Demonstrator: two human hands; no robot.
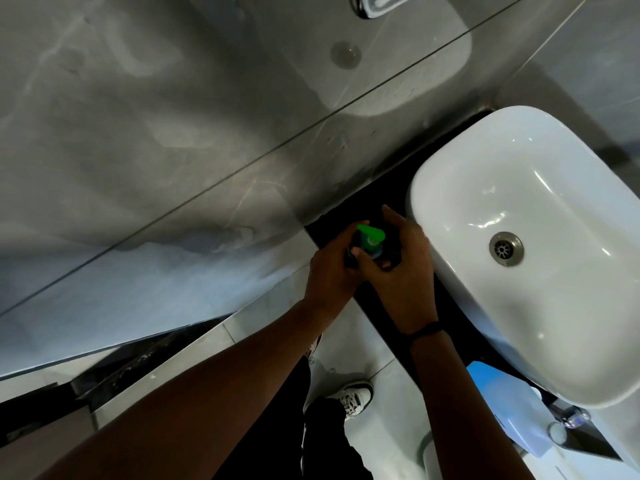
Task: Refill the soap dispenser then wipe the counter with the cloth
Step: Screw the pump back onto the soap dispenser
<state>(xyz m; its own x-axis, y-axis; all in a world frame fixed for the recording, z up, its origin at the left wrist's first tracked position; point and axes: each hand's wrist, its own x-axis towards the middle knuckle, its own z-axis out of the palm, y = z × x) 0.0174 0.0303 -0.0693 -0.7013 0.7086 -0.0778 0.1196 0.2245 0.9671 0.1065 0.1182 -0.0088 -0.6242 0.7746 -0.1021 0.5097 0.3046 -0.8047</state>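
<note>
A soap dispenser with a green pump head (371, 237) stands on the black counter (388, 188), just left of the white basin. My left hand (332, 268) wraps around the dispenser's dark body from the left. My right hand (401, 268) grips the collar under the green pump, fingers curled around it with the index finger pointing up. The bottle body is mostly hidden by both hands. A light blue object (502, 403), possibly the cloth or a refill pack, lies on the counter by the basin's near end; which one I cannot tell.
A white oval basin (540, 202) with a metal drain (506, 248) fills the right side. A chrome tap (571, 419) sits at its near end. The grey tiled wall is to the left. Below are the floor tiles and my shoe (356, 398).
</note>
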